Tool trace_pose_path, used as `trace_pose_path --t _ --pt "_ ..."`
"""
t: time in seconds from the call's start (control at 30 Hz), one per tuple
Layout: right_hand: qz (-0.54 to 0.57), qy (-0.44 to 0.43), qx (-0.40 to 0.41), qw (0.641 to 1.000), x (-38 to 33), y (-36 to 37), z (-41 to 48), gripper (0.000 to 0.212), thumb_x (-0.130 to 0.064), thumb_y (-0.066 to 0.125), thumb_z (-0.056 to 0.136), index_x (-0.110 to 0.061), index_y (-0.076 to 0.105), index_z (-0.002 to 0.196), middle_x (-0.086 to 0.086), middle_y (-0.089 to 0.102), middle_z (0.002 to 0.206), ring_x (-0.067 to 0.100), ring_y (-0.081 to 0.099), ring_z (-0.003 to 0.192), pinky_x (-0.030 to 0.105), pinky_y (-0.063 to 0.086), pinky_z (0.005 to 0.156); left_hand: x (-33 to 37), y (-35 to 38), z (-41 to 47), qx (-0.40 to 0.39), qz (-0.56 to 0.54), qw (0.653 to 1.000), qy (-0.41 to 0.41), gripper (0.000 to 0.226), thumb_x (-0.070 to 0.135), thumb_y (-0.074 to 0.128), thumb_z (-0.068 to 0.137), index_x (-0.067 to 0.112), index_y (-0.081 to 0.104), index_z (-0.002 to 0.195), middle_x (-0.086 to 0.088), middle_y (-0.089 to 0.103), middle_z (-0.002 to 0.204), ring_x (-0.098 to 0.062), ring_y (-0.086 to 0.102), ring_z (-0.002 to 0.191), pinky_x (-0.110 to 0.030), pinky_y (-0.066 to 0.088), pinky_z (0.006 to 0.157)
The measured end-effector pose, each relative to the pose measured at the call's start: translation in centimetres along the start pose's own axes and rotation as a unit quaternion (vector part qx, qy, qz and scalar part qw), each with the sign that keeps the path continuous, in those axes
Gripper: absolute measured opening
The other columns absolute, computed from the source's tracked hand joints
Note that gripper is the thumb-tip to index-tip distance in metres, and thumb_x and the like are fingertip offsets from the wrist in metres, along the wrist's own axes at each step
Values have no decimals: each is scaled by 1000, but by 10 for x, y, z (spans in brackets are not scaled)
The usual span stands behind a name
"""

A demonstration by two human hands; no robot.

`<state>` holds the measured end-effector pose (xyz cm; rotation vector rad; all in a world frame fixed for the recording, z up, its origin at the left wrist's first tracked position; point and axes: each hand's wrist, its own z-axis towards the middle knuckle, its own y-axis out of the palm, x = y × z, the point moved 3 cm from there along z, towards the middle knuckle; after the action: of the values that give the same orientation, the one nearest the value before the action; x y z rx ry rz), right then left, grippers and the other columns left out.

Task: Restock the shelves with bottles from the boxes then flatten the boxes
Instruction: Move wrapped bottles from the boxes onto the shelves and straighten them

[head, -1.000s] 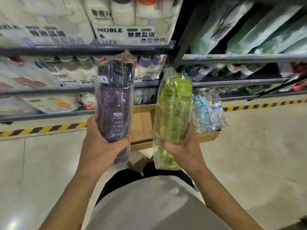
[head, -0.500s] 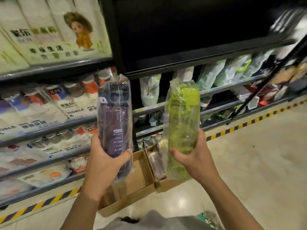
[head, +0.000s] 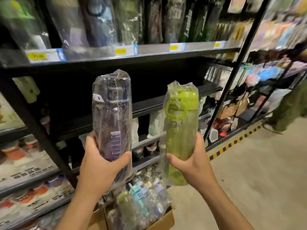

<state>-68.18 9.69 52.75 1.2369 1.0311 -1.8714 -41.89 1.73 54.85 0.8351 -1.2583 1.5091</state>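
Left hand (head: 99, 165) gripped the lower body of the purple bottle (head: 113, 117), thumb across the front, fingers wrapped behind. Right hand (head: 194, 163) gripped the green bottle (head: 181, 123) the same way, low on the body. Both bottles were upright, in clear plastic bags, held in front of the black shelf board (head: 149, 105), apart from each other and not touching it.

Edges: the purple bottle's cap stood above the board's front edge, and the green cap about level with it. Above the board ran a shelf lip with yellow price labels (head: 149, 53), with an open dark bay between the two. A slanted black post (head: 232, 77) bounded the bay to the right of the board. Below the board, the cardboard box (head: 164, 219) sat on the floor, holding more bagged bottles. Open floor (head: 249, 180) lay right of the board, edged with striped tape (head: 232, 143).

Change from 0.5 s before: both bottles had come up against a higher bay, the labelled lip had come into view, and the box now showed lower in view. Both grips were unchanged.
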Motion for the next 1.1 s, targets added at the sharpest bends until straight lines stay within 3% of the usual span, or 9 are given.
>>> trace_pose_path --t 0.17,0.3,0.5,0.57,0.7,0.87,0.93,1.0,1.1 --pt "6 -35 25 999 -16 -17 70 99 -37 94 71 -40 32 149 -33 59 126 -6 62 117 15 55 93 31 34 68 -3 -31 997 71 90 43 92 65 49 34 133 38 61 113 26 56 99 -11 41 78" --pt "2 -59 58 997 -35 -31 122 88 -47 89 65 -50 38 137 -37 60 122 -11 63 110 4 50 82 58 62 137 -11 -72 992 104 89 28 96 64 36 42 135 33 69 103 13 67 90 -16 47 74" --pt "-18 -115 95 989 -59 -61 211 100 -50 87 61 -30 37 145 -32 62 118 -7 65 109 9 53 87 113 97 223 -12 -119 978 171 87 57 86 52 51 43 127 35 69 104 12 69 88 -4 50 68" --pt "-9 -134 98 986 -67 -67 241 99 -49 87 62 -30 38 145 -30 64 119 -5 66 109 9 52 87 131 106 248 -3 -129 973 193 78 54 87 53 53 47 120 27 73 105 4 72 90 -12 55 75" --pt "17 -177 105 978 -78 -78 308 94 -43 88 64 -29 39 143 -33 64 116 -7 67 106 6 50 81 161 123 302 12 -161 963 216 92 57 96 54 46 47 131 2 77 107 -24 76 88 -53 61 85" --pt "79 -243 71 964 -96 -87 396 95 -40 88 65 -23 37 143 -33 63 115 -6 66 107 8 51 80 189 146 353 63 -161 961 214 108 69 95 45 44 41 136 -17 74 108 -47 69 85 -67 59 81" --pt "109 -264 48 957 -105 -89 430 97 -40 88 67 -22 35 145 -33 62 117 -6 64 111 7 51 82 197 156 367 82 -158 962 209 106 68 96 46 44 41 134 -9 75 114 -41 72 89 -58 61 72" --pt "131 -284 26 950 -115 -89 461 100 -44 89 67 -24 33 147 -34 60 119 -7 61 116 7 50 86 206 168 379 117 -145 960 210 103 69 96 43 52 42 130 10 75 116 -18 76 99 -37 64 69" --pt "160 -299 0 941 -129 -83 503 98 -45 91 67 -27 33 145 -30 58 124 -4 59 121 17 52 94 216 182 403 160 -144 953 215 88 47 100 51 54 46 120 3 74 118 -24 75 104 -56 62 85"
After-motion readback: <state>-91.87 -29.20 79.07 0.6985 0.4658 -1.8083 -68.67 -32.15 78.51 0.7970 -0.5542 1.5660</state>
